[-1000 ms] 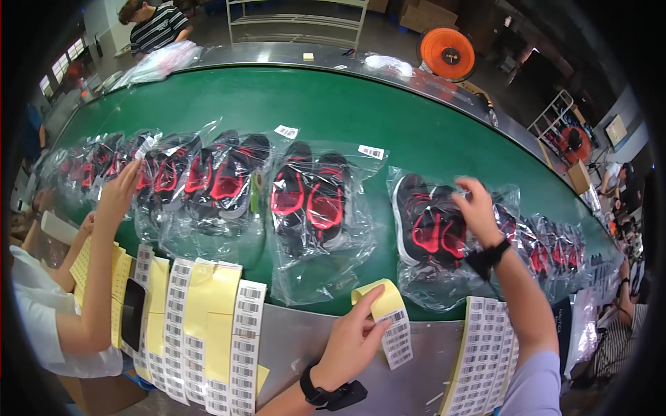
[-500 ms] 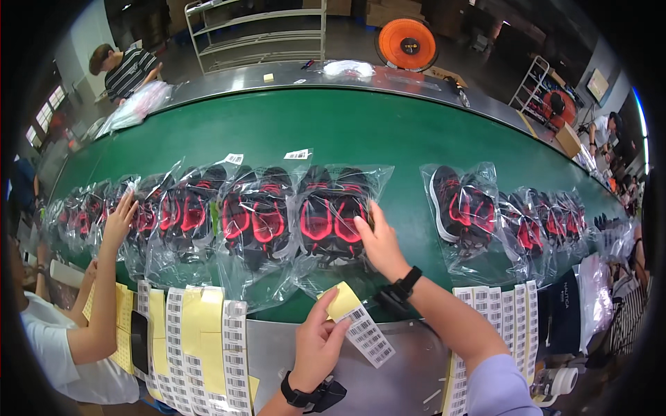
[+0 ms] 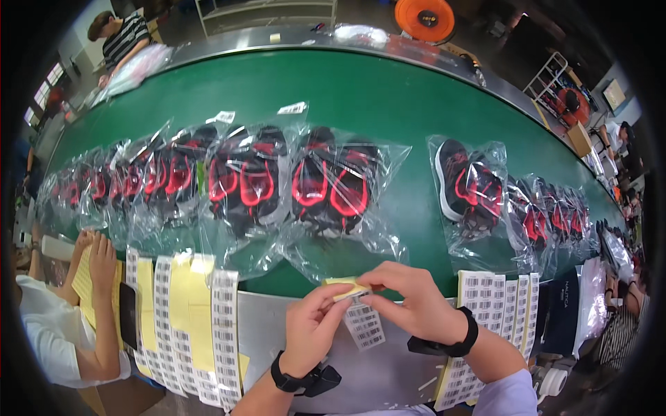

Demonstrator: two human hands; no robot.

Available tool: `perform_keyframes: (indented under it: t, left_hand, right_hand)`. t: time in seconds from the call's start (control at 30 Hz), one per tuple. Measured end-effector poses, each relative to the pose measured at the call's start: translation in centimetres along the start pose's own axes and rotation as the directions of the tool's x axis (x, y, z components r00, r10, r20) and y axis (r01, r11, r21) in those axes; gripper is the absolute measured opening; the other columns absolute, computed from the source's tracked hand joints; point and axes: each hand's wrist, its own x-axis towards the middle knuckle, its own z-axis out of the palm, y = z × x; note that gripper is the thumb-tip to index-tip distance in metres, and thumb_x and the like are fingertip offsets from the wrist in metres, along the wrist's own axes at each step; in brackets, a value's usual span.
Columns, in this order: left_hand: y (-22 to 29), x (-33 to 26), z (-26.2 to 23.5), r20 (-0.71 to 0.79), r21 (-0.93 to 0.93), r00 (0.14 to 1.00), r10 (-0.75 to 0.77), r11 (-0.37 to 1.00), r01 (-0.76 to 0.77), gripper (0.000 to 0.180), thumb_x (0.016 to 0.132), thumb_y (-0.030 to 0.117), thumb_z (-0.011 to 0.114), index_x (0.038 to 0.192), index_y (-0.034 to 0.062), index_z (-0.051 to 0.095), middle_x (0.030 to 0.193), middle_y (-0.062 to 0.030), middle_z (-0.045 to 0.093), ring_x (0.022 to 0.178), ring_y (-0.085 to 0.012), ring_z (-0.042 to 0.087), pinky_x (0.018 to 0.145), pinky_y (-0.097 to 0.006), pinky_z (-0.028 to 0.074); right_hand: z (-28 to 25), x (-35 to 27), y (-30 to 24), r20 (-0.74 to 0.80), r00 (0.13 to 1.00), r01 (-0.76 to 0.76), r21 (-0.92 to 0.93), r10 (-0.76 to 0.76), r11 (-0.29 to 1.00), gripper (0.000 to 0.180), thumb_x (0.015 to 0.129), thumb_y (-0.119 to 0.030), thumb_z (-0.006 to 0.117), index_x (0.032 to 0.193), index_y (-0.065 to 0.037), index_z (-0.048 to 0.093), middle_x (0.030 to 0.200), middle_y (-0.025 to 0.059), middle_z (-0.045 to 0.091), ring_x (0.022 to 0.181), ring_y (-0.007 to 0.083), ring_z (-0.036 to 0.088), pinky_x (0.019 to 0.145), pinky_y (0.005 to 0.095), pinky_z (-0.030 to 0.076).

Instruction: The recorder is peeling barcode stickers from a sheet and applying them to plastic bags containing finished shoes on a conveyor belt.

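Note:
A small sheet of barcode labels (image 3: pixel 364 326) with a yellow backing is pinched at its upper edge by my left hand (image 3: pixel 312 322). At that same edge, the fingertips of my right hand (image 3: pixel 423 305) are closed on the sheet's right corner; whether a single label is between them cannot be made out. Just beyond both hands, a pair of black and red shoes (image 3: pixel 329 187) lies in a clear plastic bag on the green belt (image 3: pixel 388 90). Another bagged pair (image 3: pixel 250 180) is beside it on the left, and one more (image 3: pixel 472 184) sits to the right across a gap.
Long label strips (image 3: pixel 225 333) hang over the metal edge (image 3: pixel 270 340) at left, with more strips (image 3: pixel 475 305) at right. A dark phone (image 3: pixel 128 315) lies by a co-worker's arm (image 3: pixel 105 326). Further bagged shoes line the belt both ways. An orange fan (image 3: pixel 424 19) stands behind.
My right hand has left the bagged shoes and come back to the label sheet in my left hand. The co-worker's raised hand on the left has come down to a yellow sheet.

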Motion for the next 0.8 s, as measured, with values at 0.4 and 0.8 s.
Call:
perform_keyframes:
  t: [0.4,0.8]
  left_hand:
    - [-0.2,0.0,2.0,0.128,0.185,0.976,0.176,0.963,-0.198,0.021,0.092,0.001,0.067,0.113,-0.0003,0.069,0.094,-0.0064,0.076,0.079,-0.0077,0.069,0.069,-0.022,0.054]
    - [-0.5,0.4,3.5,0.211,-0.070,0.975,-0.075,0.993,0.092,0.046,0.091,-0.009,0.063,0.134,-0.0026,0.050,0.124,-0.0144,0.064,0.105,-0.0150,0.066,0.088,-0.027,0.055]
  right_hand:
    - [0.2,-3.2,2.2,-0.170,0.976,-0.109,0.173,0.139,0.979,0.010,0.078,0.003,0.075,0.085,0.001,0.068,0.082,0.0094,0.064,0.076,0.0210,0.063,0.067,0.0304,0.049]
    - [-0.9,-3.4,0.5,-0.103,0.928,0.285,-0.421,-0.358,0.861,0.018,0.072,0.007,0.071,0.086,0.001,0.061,0.094,0.0128,0.061,0.087,0.0325,0.061,0.080,0.0398,0.049]
